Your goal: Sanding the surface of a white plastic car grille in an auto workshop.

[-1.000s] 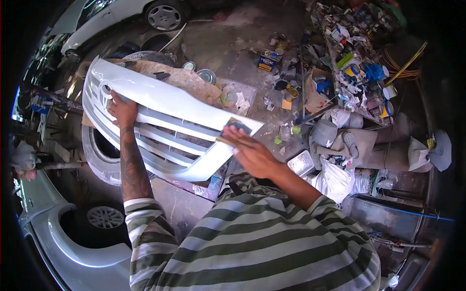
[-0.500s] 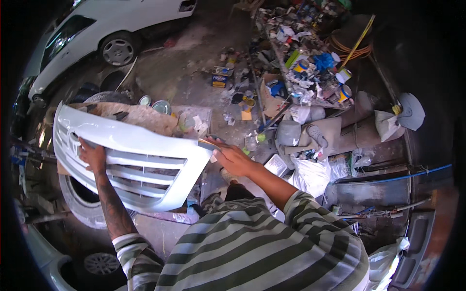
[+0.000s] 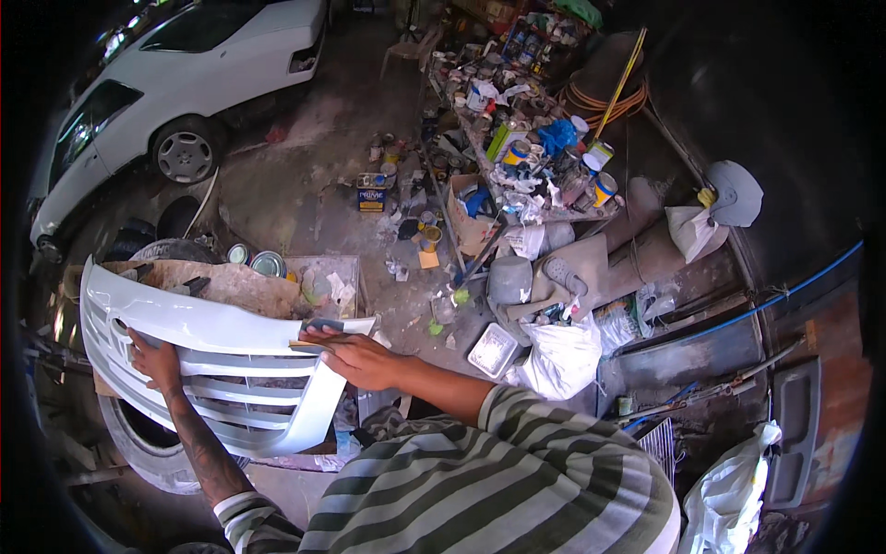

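Note:
A white-painted car grille (image 3: 226,319) with horizontal slats lies across a support at the left. My left hand (image 3: 155,363) grips its slats beside the round hole near the left end, fingers hooked over the edge. My right hand (image 3: 365,360) presses a folded piece of sandpaper (image 3: 343,325), grey with a tan edge, against the upper right corner of the grille. The thumb's underside and part of the sandpaper are hidden beneath the fingers.
A tyre (image 3: 138,452) lies under the grille, with a cardboard-like board (image 3: 226,294) and tins (image 3: 269,264) behind it. A white car (image 3: 198,83) stands at the back left. A cluttered bench (image 3: 544,208) and a white sack (image 3: 563,355) are to the right.
My right hand has slid left along the grille's top edge with the sandpaper. My left hand keeps its place on the slats. The whole view has shifted, showing more to the right.

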`<state>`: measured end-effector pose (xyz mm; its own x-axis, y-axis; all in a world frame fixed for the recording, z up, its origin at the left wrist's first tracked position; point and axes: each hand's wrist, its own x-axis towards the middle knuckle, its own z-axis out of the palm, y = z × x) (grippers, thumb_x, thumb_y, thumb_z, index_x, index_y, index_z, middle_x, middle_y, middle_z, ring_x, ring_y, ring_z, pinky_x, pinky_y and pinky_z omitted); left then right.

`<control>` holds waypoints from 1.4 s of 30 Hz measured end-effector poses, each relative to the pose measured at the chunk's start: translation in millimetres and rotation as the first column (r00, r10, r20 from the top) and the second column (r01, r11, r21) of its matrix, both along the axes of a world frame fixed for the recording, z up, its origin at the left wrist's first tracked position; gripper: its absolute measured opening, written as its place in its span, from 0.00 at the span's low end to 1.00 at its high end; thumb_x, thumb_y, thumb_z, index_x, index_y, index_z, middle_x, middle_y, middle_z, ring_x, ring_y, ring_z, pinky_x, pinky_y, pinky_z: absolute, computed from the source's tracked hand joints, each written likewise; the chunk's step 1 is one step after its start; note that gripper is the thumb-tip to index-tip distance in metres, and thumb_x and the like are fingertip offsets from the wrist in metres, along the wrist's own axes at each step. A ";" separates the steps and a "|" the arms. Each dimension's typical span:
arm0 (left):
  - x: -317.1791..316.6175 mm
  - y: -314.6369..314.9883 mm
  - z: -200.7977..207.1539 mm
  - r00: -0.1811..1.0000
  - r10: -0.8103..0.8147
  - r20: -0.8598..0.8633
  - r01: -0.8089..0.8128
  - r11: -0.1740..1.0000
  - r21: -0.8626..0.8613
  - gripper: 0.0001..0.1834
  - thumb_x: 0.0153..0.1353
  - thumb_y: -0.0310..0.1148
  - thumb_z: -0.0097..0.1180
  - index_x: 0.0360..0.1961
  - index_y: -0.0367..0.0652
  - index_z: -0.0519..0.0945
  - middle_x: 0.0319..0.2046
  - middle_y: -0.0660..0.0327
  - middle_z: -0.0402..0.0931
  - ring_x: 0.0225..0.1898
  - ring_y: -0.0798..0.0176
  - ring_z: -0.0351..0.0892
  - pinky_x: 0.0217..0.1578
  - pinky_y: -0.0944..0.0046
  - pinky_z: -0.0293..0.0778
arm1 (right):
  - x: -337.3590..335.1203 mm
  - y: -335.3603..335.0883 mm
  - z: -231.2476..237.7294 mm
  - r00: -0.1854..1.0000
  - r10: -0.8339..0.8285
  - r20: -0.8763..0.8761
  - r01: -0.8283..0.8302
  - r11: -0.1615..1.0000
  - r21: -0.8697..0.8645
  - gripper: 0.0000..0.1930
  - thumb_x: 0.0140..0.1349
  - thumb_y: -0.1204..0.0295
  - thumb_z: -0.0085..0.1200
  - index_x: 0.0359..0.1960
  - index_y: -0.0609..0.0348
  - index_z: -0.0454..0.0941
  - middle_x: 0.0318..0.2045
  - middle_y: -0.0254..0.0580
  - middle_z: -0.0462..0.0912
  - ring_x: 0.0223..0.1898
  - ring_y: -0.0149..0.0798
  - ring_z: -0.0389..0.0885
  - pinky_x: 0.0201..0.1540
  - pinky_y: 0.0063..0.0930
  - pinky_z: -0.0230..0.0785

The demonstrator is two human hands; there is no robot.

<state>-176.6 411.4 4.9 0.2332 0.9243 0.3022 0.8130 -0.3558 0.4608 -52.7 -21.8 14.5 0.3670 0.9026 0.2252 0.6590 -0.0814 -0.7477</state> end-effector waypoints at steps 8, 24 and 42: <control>-15.5 24.2 -22.5 1.000 -0.005 0.005 0.004 0.998 0.055 0.52 0.55 0.47 0.63 0.78 0.66 0.49 0.74 0.45 0.50 0.74 0.33 0.46 0.63 0.18 0.47 | 6.9 -22.7 15.3 0.996 -0.009 -0.092 -0.007 0.985 -0.173 0.23 0.76 0.68 0.33 0.68 0.67 0.64 0.71 0.58 0.63 0.70 0.55 0.64 0.74 0.42 0.55; -5.1 16.9 -17.9 0.999 0.029 -0.033 -0.028 0.999 0.041 0.52 0.57 0.54 0.63 0.78 0.71 0.47 0.75 0.48 0.50 0.75 0.32 0.45 0.58 0.12 0.49 | 18.9 -50.4 8.9 0.983 -0.092 -0.161 0.049 0.967 -0.249 0.24 0.77 0.64 0.34 0.69 0.61 0.64 0.69 0.57 0.66 0.66 0.54 0.70 0.69 0.41 0.62; -12.2 -1.8 -3.7 0.998 0.021 0.065 -0.020 1.000 -0.020 0.52 0.54 0.47 0.62 0.78 0.70 0.48 0.76 0.50 0.47 0.76 0.30 0.40 0.59 0.11 0.44 | 10.9 -28.8 56.6 0.957 -0.146 -0.252 0.029 0.909 -0.417 0.24 0.76 0.65 0.37 0.71 0.57 0.63 0.60 0.64 0.75 0.61 0.60 0.75 0.67 0.44 0.66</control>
<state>-188.8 409.7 1.2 0.1944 0.9345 0.2983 0.7881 -0.3299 0.5197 -41.8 -50.7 71.0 0.4422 0.8548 -0.2717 0.4117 -0.4626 -0.7852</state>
